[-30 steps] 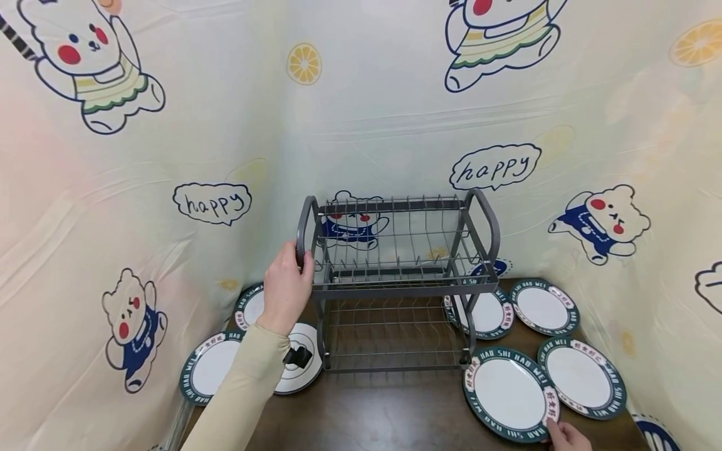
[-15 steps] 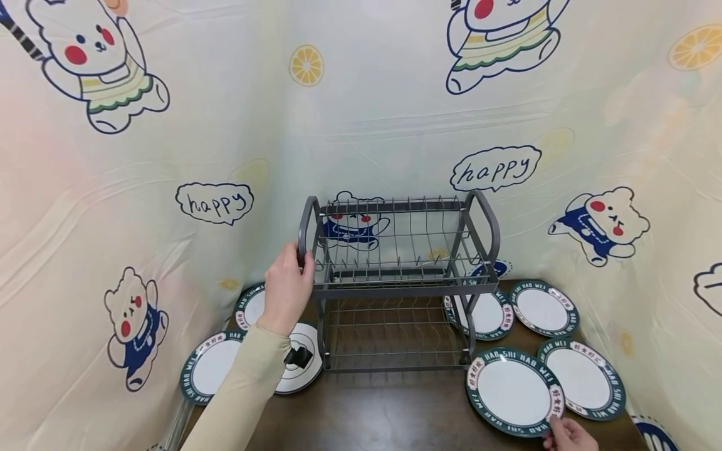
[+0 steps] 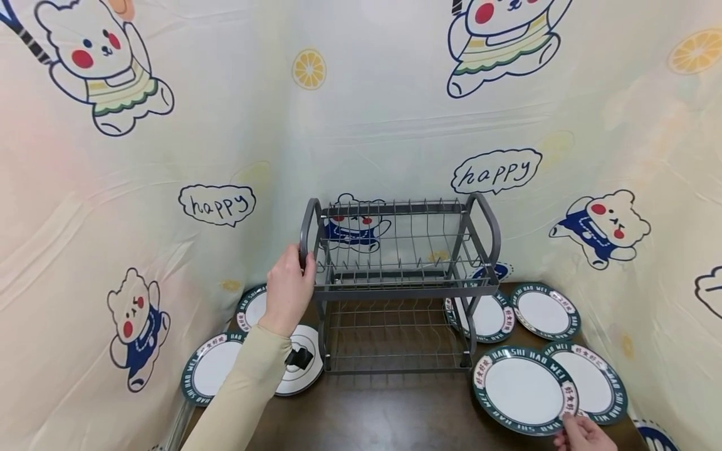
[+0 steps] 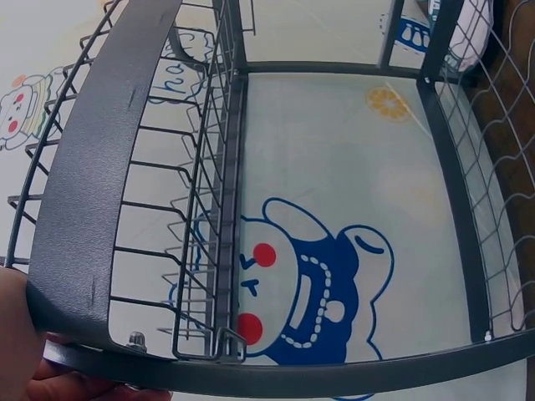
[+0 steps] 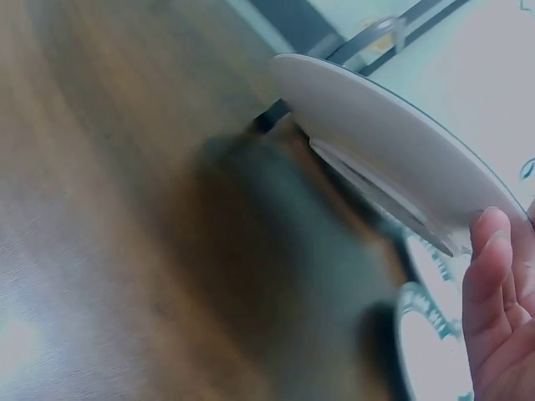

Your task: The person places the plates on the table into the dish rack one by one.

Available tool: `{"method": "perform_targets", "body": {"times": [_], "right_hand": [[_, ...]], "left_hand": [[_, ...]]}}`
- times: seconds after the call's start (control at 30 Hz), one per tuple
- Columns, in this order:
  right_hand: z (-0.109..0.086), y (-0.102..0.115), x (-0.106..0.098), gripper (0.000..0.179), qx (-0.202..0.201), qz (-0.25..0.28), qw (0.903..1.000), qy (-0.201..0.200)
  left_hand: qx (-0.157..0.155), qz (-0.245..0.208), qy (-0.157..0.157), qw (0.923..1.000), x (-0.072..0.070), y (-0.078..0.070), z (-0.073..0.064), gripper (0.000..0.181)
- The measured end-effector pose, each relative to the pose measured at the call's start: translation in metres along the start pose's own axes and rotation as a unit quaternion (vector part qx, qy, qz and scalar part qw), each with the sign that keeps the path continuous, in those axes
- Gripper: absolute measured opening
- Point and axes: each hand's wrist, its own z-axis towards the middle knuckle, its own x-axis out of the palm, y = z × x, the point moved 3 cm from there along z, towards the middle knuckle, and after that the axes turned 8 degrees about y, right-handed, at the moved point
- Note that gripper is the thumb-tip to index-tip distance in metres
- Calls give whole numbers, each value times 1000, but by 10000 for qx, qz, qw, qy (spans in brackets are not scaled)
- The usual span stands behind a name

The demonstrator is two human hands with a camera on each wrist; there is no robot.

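A grey two-tier dish rack (image 3: 403, 292) stands on the table in the middle of the head view, its wire tiers bare. My left hand (image 3: 286, 289) grips the rack's left side handle; in the left wrist view the fingers (image 4: 84, 388) curl under the frame. At the lower right, my right hand (image 3: 586, 432) pinches the rim of a plate (image 3: 524, 391) with a green lettered border. The right wrist view shows that plate's white underside (image 5: 384, 142) tilted above the table, fingers beneath its edge.
Green-rimmed plates lie at the right: one plate (image 3: 592, 379) partly under the held one, others (image 3: 544, 310) (image 3: 487, 316) farther back. At the left are more plates (image 3: 211, 369) (image 3: 254, 307) and a white ringed disc (image 3: 301, 369) bearing something black. A patterned curtain (image 3: 366, 144) hangs behind the brown table (image 3: 366, 407).
My right hand has moved a little to the right with the plate, which overlaps the plate beside it more. My left hand keeps its grip on the rack. The view has tipped slightly upward.
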Motion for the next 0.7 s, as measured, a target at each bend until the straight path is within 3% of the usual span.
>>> {"method": "perform_targets", "body": {"times": [0.13,0.53,0.7], "right_hand": [[-6,16,-7,29,84,345,9993,-102],[-24,64,-27,33,-173,306,9993,-82],[-30,78,-36,36,-387,992,9943,-32]], "left_hand": [[7,-10,6,10000,-1,-2,0,19],[39,-26,94,9999,0,-2,1,19],[18,-55,63,10000,0,0,2,20]]}}
